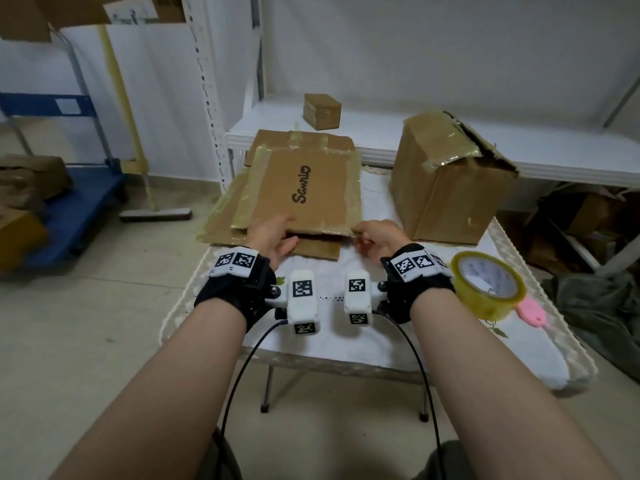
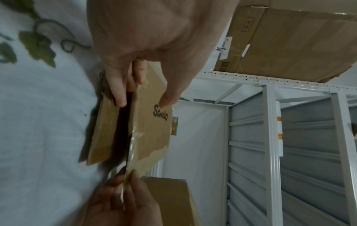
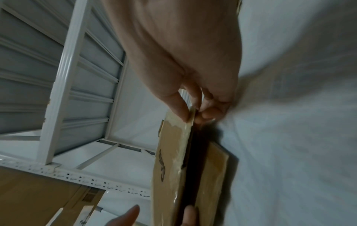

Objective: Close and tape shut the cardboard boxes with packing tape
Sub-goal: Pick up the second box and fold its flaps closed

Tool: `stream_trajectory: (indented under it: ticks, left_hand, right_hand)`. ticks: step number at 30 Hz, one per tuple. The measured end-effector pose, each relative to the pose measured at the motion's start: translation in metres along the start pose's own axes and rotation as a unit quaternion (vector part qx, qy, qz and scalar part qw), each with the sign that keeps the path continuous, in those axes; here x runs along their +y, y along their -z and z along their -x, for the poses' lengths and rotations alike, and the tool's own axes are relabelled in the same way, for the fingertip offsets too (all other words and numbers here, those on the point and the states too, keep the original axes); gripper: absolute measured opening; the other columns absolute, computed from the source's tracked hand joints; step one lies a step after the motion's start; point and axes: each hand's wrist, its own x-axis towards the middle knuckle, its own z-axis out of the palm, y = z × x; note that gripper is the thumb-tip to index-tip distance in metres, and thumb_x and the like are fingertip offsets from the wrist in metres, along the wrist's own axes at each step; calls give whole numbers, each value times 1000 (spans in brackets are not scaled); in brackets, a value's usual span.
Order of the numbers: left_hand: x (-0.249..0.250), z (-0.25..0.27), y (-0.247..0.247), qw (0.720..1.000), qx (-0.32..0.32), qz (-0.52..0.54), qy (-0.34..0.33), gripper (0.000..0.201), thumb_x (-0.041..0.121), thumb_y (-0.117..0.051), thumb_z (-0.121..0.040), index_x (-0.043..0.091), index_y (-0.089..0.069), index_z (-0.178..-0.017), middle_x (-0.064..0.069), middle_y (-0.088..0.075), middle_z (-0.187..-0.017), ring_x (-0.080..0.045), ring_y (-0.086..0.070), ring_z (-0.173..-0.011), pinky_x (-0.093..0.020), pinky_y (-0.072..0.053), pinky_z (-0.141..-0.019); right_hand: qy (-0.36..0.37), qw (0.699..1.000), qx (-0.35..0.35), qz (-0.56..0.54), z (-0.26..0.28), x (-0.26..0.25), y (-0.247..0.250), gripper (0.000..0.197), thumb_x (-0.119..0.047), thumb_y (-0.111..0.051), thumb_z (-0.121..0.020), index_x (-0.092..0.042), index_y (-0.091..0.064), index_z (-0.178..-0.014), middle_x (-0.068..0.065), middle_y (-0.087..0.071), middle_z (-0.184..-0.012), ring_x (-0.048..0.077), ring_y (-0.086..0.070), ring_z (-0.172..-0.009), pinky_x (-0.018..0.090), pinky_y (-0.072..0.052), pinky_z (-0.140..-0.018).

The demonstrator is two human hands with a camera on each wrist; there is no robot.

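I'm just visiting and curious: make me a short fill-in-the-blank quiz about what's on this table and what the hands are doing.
1. The flat box held by both hands bears the word ____.
2. The tape roll is ____ in colour.
3. The right hand pinches the flat box's near ____ corner.
4. Beside the tape roll lies a small ____ tool.

Missing words: Sanrio; yellow; right; pink

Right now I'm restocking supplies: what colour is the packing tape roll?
Yellow packing tape roll, clearest in the head view.

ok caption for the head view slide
Both hands grip the flattened Sanrio box beside a tape roll.
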Motion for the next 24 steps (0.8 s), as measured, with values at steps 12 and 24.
stream_trajectory:
  ticks: [12, 24]
  left_hand:
    - [3, 0, -2, 981, -34, 191, 1, 38, 10, -69, -91, 4, -55, -125, -22, -66, -118, -36, -66, -108, -44, -57, -90]
    - [24, 18, 30, 961, 127, 207, -130, 34, 22, -57, -99, 11, -52, -130, -11, -67, -115, -27, -68, -96, -47, -58, -88]
  right_hand:
    - [5, 978, -86, -191, 29, -21, 15, 8, 10, -48, -95, 3, -51, -96, 24, -63, -98, 29, -65, -79, 32, -56, -77]
    - [49, 985, -118, -119, 68, -15, 33, 13, -9, -59, -99, -1, -55, -110, 23, -60, -126, 37, -66, -106, 44, -54, -101]
